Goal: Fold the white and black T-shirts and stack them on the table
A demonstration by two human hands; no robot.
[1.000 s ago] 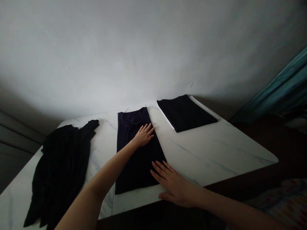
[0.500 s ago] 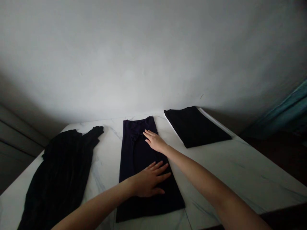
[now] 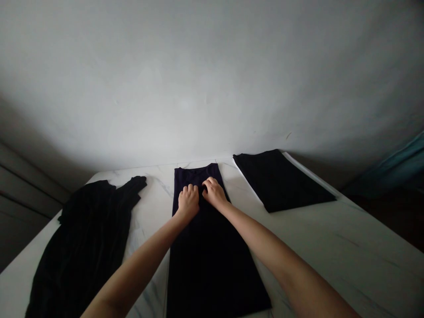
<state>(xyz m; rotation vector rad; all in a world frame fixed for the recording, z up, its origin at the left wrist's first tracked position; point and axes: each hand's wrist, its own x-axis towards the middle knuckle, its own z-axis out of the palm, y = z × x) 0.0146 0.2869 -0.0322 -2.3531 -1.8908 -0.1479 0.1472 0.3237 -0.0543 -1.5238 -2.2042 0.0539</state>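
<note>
A long dark navy garment (image 3: 212, 274) lies flat down the middle of the white marble table (image 3: 344, 251), with its far end narrower than its near end. My left hand (image 3: 188, 203) and my right hand (image 3: 213, 193) sit side by side near its far end. Their fingers curl down and appear to pinch the fabric. Between the hands the cloth is bunched slightly. The near end of the garment runs out of view at the bottom of the picture.
A crumpled black garment (image 3: 79, 247) lies on the table to the left. A folded black garment (image 3: 281, 181) lies to the right, on a white sheet (image 3: 308, 174). A pale wall (image 3: 212, 79) stands behind the table. Teal cloth (image 3: 394, 172) hangs at the right.
My hands were flat and well apart on the garment. Both now sit together at its far end with fingers curled into the fabric. The view has tilted, moving the table lower.
</note>
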